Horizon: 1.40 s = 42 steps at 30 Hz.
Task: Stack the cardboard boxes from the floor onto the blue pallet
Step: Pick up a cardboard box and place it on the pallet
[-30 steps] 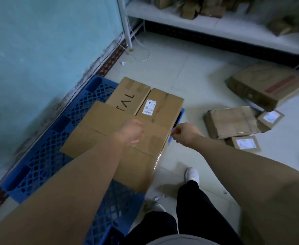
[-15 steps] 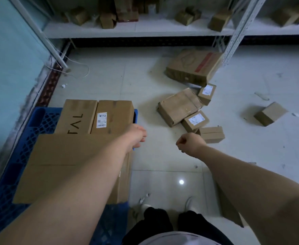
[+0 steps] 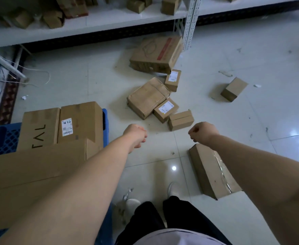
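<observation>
Here, the blue pallet at the floor's left edge carries a wide flat cardboard box, with a lettered box and a labelled box side by side beyond it. A red-striped box lies by the shelf, and smaller boxes sit mid-floor amid bare tile. The left hand and right hand hover with fingers curled, holding nothing.
</observation>
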Available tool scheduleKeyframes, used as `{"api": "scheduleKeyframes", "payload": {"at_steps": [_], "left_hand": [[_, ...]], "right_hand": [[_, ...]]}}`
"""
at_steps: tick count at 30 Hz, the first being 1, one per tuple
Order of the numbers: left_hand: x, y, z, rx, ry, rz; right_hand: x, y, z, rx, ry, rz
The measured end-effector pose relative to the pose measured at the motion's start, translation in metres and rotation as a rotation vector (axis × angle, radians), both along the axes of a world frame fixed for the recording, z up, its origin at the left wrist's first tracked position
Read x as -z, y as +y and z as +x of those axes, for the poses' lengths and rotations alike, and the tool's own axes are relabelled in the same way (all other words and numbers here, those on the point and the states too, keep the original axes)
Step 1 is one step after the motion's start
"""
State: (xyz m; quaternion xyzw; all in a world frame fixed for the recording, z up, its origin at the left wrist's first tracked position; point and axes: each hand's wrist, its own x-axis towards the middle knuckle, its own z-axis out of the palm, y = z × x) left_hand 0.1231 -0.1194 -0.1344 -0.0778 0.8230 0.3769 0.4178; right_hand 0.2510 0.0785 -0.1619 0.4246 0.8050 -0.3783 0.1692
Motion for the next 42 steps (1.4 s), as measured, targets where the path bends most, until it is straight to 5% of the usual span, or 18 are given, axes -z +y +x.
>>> {"api": "scheduleKeyframes", "payload": {"at_steps": [11, 27, 42], "left_hand": [[0.032, 0.069, 0.056, 0.389, -0.081, 0.002], [0.085, 0.146, 0.116, 0.293, -0.086, -0.148], [0.33, 0.269, 0.252, 0.107, -0.266, -0.325]], "right_hand": [[0.023, 0.043, 0.114, 0.422, -0.035, 0.067], [0.088, 0.112, 0.192, 0.444, -0.122, -0.075], [0.304, 0.253, 0.266, 0.293, -0.323, -0.23]]}}
